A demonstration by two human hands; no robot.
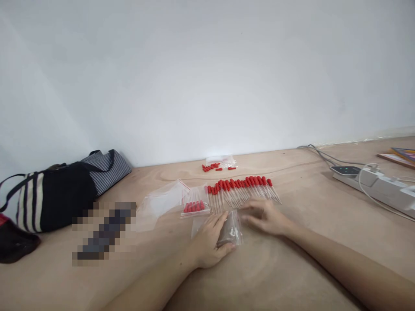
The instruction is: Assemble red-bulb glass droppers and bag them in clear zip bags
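Note:
A clear plastic zip bag (pixel 231 229) lies in front of me on the table. My left hand (pixel 208 244) holds its left side, with the thumb along the near edge and the fingers along the far edge. My right hand (pixel 267 217) is just right of the bag, its fingers curved and apart, with nothing visible in them. Beyond both hands runs a row of droppers (pixel 238 185) with red rubber bulbs and thin clear tubes pointing toward me. To the left, a zip bag of several red-bulbed droppers (pixel 194 206) lies flat.
Flat clear bags (pixel 162 201) are spread at the left. Loose red bulbs (pixel 210 167) and clear tubes (pixel 229 163) lie near the wall. A black striped bag (pixel 65 196) and a pixelated dark object (pixel 105 233) are farther left. A white power strip (pixel 379 190) with cables stands right.

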